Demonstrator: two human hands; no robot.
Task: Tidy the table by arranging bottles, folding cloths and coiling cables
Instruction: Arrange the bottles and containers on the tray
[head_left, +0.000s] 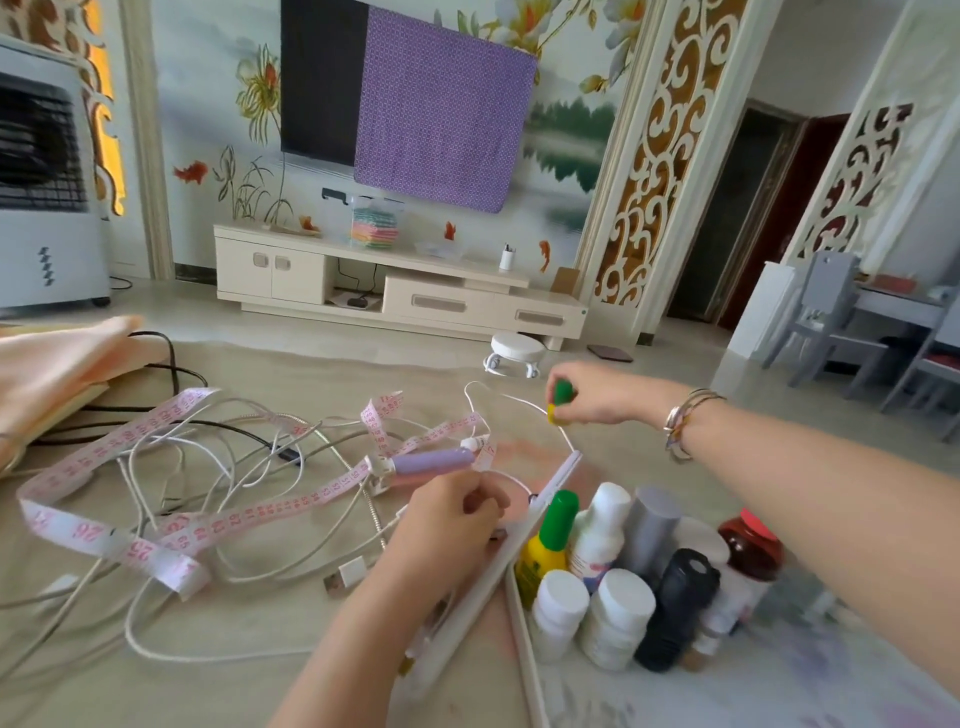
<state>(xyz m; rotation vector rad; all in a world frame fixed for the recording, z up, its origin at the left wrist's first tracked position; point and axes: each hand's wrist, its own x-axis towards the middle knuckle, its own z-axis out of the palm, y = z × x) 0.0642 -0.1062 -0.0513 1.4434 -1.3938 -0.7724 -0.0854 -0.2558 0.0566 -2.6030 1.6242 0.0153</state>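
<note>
Grasping a small green-capped yellow bottle (560, 402), the right hand (592, 397) has its fingers curled round it from above, out past the far end of the tray (524, 525), with a thin white cable (511, 399) running just beside it. Nearer, the left hand (452, 525) sits at the tray's left rim with fingers curled; its grip seems to pinch something at that rim, but what exactly I cannot tell. Inside the tray stands a tight cluster of bottles: a bigger yellow bottle with a green cap (550, 535), a white spray bottle (597, 530), a grey can (649, 525), a black bottle (678, 608), two white-capped jars (592, 613) at the near side, and a brown jar with a red lid (750, 545) on the right. Left of the tray the table (311, 364) carries a tangle of white cables (208, 467) and a black one, with a pink tape measure (171, 519) looped through and over them. A purple tube (431, 461) lies in the tangle just beyond the left hand, and a white USB plug (350, 570) lies near the left wrist. Well left of the tray, at the table's far corner, lies a peach cloth (57, 364). Bracelets (683, 421) ring the right wrist.
</note>
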